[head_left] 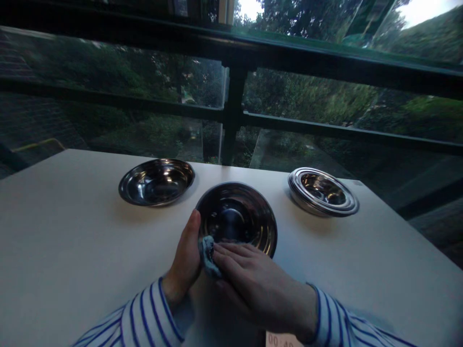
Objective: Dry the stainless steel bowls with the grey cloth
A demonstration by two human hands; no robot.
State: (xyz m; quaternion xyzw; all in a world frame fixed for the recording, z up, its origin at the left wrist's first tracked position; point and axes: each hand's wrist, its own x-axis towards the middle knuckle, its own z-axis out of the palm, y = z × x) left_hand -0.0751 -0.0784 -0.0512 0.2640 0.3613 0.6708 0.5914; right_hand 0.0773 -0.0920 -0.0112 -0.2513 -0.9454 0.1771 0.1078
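Note:
A shiny steel bowl (238,217) stands in the middle of the white table (72,241), tipped a little toward me. My left hand (186,258) grips its near left rim, thumb up along the edge. My right hand (253,279) presses a small blue-grey cloth (207,253) against the bowl's near rim, fingers flat and together. Both sleeves are white with blue stripes.
A single shallow steel bowl (157,182) sits at the back left. A stack of several steel bowls (321,192) sits at the back right. A dark railing (231,115) with glass panels runs just behind the table's far edge.

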